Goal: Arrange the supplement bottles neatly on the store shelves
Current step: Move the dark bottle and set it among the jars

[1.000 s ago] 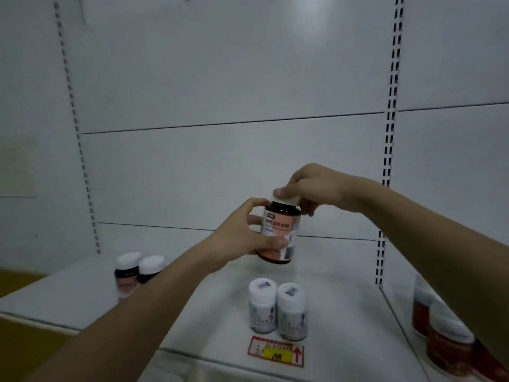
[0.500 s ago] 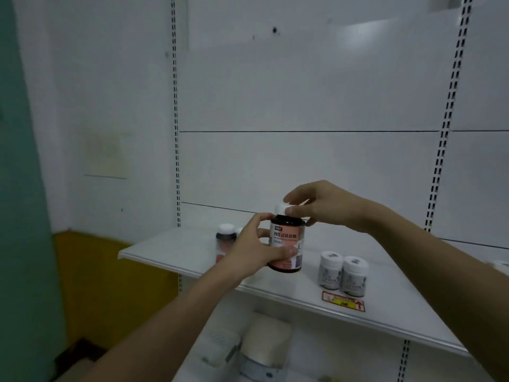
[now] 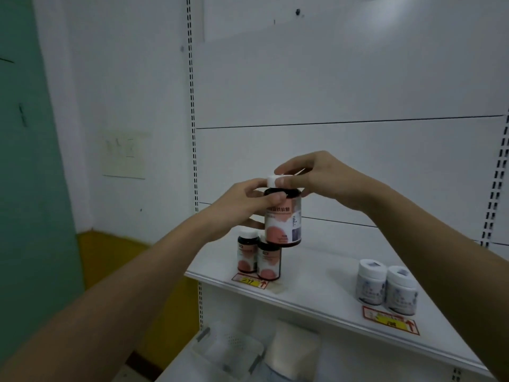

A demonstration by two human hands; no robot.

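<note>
A white store shelf [image 3: 316, 296] is seen crossing the lower right of the frame. At centre frame a dark supplement bottle [image 3: 283, 221] with a pink label is held upright in the air above the shelf: its neck is gripped by the curled left hand [image 3: 242, 205], and its white cap [image 3: 279, 180] is pinched by the right hand [image 3: 322, 179]. Below it, two matching dark bottles [image 3: 259, 257] are stood touching at the shelf's front edge. Two white jars [image 3: 385, 288] are placed at lower right.
</note>
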